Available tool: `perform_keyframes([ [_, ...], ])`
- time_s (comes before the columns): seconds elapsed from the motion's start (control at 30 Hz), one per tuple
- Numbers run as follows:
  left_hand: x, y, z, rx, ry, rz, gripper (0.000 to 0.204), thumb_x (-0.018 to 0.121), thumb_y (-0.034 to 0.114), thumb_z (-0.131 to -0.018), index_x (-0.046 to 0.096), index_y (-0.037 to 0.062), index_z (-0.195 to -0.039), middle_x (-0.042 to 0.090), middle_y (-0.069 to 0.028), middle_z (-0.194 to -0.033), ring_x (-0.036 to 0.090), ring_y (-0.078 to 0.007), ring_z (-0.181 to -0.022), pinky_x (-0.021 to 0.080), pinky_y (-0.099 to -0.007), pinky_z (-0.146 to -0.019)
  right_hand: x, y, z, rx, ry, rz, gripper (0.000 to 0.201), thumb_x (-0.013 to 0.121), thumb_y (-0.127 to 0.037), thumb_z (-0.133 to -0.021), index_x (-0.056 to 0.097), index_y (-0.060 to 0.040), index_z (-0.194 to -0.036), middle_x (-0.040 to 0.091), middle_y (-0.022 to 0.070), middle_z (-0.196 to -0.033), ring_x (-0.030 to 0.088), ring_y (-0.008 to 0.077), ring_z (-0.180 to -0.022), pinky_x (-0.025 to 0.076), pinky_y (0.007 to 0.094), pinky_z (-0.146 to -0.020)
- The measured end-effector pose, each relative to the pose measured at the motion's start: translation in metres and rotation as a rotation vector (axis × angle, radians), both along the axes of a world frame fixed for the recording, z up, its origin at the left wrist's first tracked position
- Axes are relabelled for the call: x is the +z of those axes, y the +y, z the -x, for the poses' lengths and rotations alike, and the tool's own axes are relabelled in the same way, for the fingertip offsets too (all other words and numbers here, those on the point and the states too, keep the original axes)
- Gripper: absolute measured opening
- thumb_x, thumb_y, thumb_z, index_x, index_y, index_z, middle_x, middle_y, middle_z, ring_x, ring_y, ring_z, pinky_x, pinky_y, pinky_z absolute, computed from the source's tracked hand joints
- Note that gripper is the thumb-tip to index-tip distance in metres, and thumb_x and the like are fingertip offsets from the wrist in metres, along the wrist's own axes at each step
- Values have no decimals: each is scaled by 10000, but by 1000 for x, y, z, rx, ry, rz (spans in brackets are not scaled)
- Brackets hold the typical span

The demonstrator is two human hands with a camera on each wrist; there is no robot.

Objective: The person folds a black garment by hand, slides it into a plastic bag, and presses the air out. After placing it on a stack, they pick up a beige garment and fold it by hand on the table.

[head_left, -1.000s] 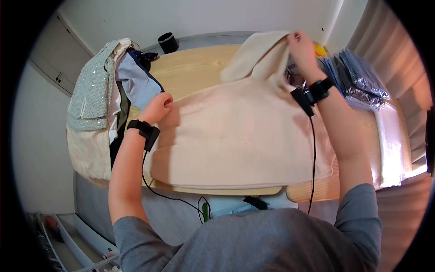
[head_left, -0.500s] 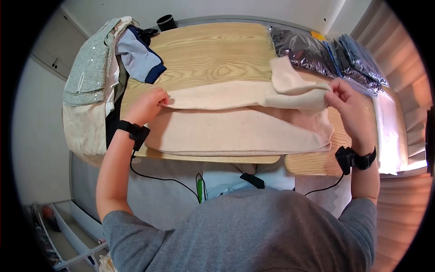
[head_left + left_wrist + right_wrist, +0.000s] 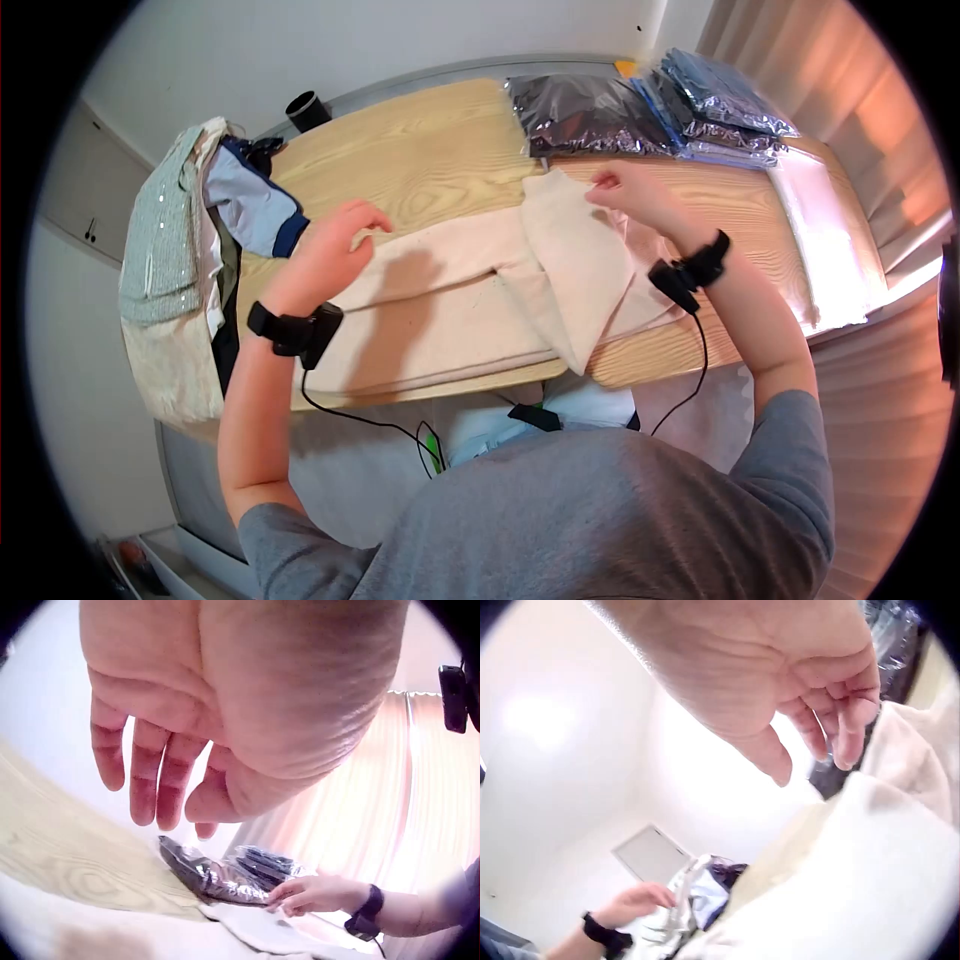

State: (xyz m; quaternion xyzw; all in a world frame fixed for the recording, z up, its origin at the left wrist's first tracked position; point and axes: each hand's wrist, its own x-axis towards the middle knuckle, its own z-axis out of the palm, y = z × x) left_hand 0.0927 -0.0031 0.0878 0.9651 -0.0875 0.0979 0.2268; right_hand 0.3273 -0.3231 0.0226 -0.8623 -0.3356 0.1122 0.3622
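A cream knit garment (image 3: 440, 300) lies on the wooden table, its far long edge turned in toward the person. At its right end a sleeve-like flap (image 3: 575, 260) lies folded across, with its tip at the table's front edge. My left hand (image 3: 325, 255) hovers over the garment's left end and casts a shadow on it; in the left wrist view its fingers (image 3: 171, 772) hang apart with nothing between them. My right hand (image 3: 640, 200) is beside the flap's far edge. Thumb and fingers (image 3: 847, 731) are loosely bent and separate in the right wrist view, holding nothing.
Clothes, including a sequined grey piece (image 3: 160, 240) and a light-blue one with navy trim (image 3: 250, 205), are heaped at the left. Plastic-wrapped packages (image 3: 590, 115) lie at the back right, near clear plastic sheets (image 3: 820, 235). A black cup (image 3: 307, 112) stands behind.
The far edge of the garment was brought inward, then the right-end flap was laid across toward the front. Both hands have let go of the cloth; the left has lifted off.
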Motion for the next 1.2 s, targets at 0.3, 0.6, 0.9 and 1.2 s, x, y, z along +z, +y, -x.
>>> perform_keyframes([
  [0.3,7,-92,-64,-171,10,73,286,559,5,-784,570,42,-1067,553,-141,-1187,507,-320,-1127,406,-369,-956,7,20,10,57,398,-172,228,663,-175,-824,666,-19,-990,651,24,-904,575,123,-698,472,244,-627],
  [0.6,13,-112,-63,-344,108,-140,208,665,69,-683,539,60,-847,555,-137,-751,540,-362,-768,427,-425,-662,73,-46,51,466,-136,-48,243,649,-143,-781,675,-63,-1009,664,70,-917,606,164,-833,483,284,-740],
  [0.9,83,-138,37,-552,-75,-120,247,651,91,-616,652,100,-863,513,-24,-627,493,-220,-508,383,-350,-484,-25,-46,-69,256,-21,22,318,647,-75,-784,597,-57,-1098,629,24,-934,573,147,-903,462,290,-816],
  [1.2,119,-172,94,-878,8,182,127,669,50,-723,670,29,-848,477,9,-546,455,-126,-434,323,-261,-433,-41,-41,-85,254,118,-19,122,569,-42,-842,629,-29,-947,614,17,-831,546,103,-798,450,259,-729],
])
